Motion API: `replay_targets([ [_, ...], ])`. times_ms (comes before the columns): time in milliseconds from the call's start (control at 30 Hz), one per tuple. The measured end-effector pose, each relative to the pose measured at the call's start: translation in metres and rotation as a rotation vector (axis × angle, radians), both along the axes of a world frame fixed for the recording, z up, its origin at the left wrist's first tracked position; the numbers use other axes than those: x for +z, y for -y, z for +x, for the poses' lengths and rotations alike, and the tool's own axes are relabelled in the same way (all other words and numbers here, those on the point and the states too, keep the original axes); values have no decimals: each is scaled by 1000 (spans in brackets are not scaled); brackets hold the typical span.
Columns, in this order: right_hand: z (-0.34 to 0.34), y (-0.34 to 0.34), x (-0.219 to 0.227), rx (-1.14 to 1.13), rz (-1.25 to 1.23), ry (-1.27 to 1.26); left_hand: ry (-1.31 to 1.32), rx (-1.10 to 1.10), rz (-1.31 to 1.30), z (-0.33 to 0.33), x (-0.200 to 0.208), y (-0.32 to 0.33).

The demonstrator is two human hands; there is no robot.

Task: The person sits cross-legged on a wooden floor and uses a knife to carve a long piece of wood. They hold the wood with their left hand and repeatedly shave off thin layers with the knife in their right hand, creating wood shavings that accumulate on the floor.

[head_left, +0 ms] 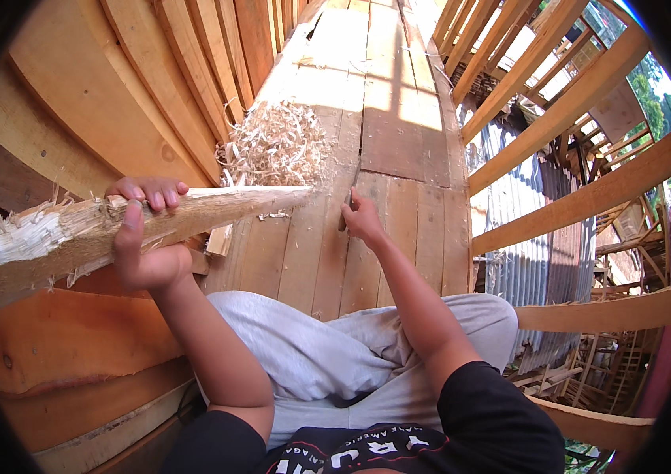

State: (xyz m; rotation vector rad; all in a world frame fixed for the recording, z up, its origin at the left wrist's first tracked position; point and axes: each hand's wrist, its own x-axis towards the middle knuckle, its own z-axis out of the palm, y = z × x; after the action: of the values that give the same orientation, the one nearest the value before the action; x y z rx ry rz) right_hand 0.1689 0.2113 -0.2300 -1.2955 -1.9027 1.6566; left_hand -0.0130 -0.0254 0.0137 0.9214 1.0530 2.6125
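Note:
A long, rough-hewn piece of wood (221,212) slants in from the left edge, its tip pointing to the middle. Splintered fibres and pale, peeled patches show on its near end. My left hand (146,262) is wrapped over it, fingers on the far side and thumb on the near side. Just right of the wood's tip, my right hand (364,219) is closed around a slim handled tool, apparently a knife (356,175). Its thin dark blade points away from me over the floorboards, apart from the wood. The fist hides most of the handle.
Curled wood shavings (276,146) lie heaped on the plank floor (304,265) beyond the wood. Upright boards (75,87) line the left side. Along the right runs a slatted wooden railing (565,209), with corrugated metal sheets (537,237) below it. My crossed legs (288,324) are close in front.

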Motion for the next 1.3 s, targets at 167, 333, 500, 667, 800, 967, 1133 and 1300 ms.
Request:
replay_targets([
  [167, -5, 1, 14, 172, -273, -201, 7, -37, -47, 3, -5, -8],
  [333, 2, -5, 23, 3, -288, -265, 34, -115, -76, 10, -9, -20],
  [500, 23, -3, 50, 28, -389, -364, 16, -156, -80, 26, -5, -33],
  [667, 46, -1, 103, 54, -345, -215, 53, -241, 4, 42, -8, -45],
  [800, 64, 24, 148, 87, -199, -165, -1, -285, 5, 51, -11, -48],
  [967, 86, 56, 152, 178, -131, -82, -48, -324, 2, 61, -16, -53],
  [1133, 83, 71, 117, 124, -239, -29, -124, -344, -57, 66, -25, -58],
  [1300, 62, 68, 113, 159, -202, -80, -222, -427, 19, 69, -12, -59],
])
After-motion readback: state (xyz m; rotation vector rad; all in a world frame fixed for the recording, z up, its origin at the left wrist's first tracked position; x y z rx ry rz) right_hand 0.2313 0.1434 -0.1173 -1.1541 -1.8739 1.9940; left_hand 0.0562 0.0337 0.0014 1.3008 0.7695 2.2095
